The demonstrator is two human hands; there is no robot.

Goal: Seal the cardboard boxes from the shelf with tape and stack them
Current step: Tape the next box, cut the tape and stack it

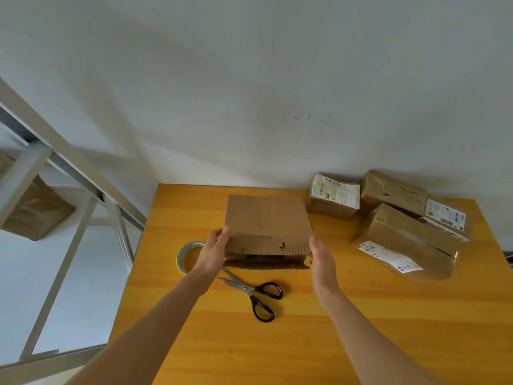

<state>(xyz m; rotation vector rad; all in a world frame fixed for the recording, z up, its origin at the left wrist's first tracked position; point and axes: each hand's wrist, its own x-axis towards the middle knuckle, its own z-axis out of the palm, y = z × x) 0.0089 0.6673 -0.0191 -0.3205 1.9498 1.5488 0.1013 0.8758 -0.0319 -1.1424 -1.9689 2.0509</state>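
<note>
Brown cardboard box (pixel 266 218) at the centre of the yellow wooden table (pixel 277 343); my left hand (pixel 215 251) and right hand (pixel 319 257) press flat, fingers straight, against its sides. Nearby: black-handled scissors (pixel 258 293), clear tape roll (pixel 184 255) partly behind my left hand, taped brown parcels (pixel 402 226) stacked right.

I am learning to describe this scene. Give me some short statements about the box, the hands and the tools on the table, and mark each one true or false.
1. The scissors lie on the table, nearer to the person than the box. True.
2. The left hand holds the tape roll. False: the roll lies on the table, and this hand is at the box's left side.
3. The scissors have red handles. False: they are black.
4. Other boxes lie at the table's far right corner. True.
5. The right hand grips the scissors. False: it is at the box's right side, fingers straight.
</note>
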